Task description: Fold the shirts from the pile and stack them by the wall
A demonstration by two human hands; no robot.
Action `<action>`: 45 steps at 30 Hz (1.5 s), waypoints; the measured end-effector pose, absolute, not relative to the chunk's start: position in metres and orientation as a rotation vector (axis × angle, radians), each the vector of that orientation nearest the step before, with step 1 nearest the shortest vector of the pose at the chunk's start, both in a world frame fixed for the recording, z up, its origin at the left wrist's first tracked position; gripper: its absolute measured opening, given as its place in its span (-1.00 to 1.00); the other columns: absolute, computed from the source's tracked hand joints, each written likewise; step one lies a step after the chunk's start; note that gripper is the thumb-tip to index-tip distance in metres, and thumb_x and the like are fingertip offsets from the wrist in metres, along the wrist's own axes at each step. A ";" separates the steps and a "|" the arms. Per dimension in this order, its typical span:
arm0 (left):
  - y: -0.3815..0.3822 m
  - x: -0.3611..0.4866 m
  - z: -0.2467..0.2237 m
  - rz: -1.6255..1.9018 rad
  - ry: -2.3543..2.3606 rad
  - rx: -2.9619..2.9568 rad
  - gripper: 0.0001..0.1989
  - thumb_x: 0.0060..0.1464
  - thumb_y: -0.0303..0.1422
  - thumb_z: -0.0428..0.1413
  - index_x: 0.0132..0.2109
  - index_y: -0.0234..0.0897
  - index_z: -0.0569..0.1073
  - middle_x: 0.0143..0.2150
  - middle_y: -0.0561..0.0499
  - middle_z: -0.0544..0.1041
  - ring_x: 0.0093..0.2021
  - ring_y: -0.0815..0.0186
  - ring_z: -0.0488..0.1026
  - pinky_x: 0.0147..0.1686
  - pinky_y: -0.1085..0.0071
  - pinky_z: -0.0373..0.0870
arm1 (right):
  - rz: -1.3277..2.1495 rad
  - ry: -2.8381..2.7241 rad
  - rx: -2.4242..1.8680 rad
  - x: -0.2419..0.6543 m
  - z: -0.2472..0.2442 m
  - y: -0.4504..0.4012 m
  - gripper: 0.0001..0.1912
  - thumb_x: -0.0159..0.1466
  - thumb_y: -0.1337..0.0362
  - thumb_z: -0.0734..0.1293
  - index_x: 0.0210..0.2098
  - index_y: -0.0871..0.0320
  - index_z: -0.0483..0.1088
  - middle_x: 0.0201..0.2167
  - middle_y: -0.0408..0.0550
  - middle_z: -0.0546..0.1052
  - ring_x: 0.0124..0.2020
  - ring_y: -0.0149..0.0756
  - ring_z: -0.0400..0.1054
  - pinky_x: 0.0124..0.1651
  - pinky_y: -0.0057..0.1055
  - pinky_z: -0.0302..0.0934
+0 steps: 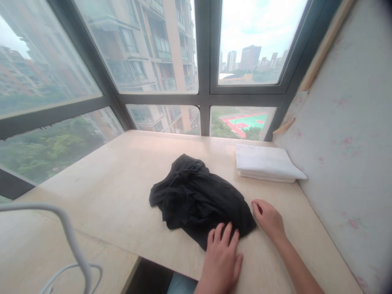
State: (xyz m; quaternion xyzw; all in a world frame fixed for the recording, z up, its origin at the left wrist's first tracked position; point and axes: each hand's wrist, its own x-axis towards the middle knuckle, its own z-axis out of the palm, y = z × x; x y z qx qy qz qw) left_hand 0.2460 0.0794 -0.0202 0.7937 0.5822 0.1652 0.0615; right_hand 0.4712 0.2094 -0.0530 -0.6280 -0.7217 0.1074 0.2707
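Note:
A crumpled black T-shirt (199, 196) lies on the pale tabletop, its neck end toward the left and its lower end toward the right. On its near edge rests my left hand (221, 255), palm down, fingers a little apart and fingertips touching the cloth. My right hand (270, 219) is at the shirt's right end, thumb and fingers curled together in a pinch at the edge of the cloth. How much fabric sits between those fingers is hidden.
Folded white cloths (265, 163) lie stacked at the back right by the flowered wall (346, 143). Grey-framed windows (159, 99) border the tabletop (107, 179). At the lower left a white curved tube (69, 232) rises, and a dark gap (150, 275) opens at the near edge.

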 end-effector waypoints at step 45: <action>0.123 0.099 0.010 0.380 2.526 1.848 -0.54 0.30 -0.21 -0.07 0.26 -0.29 0.25 0.11 -0.19 0.46 -0.10 0.10 0.54 -0.27 0.26 0.45 | 0.322 -1.877 -1.647 0.476 -0.054 0.213 -0.58 0.38 0.08 0.10 -0.26 0.09 0.54 -0.18 0.00 0.61 -0.21 -0.17 0.48 -0.17 -0.33 0.23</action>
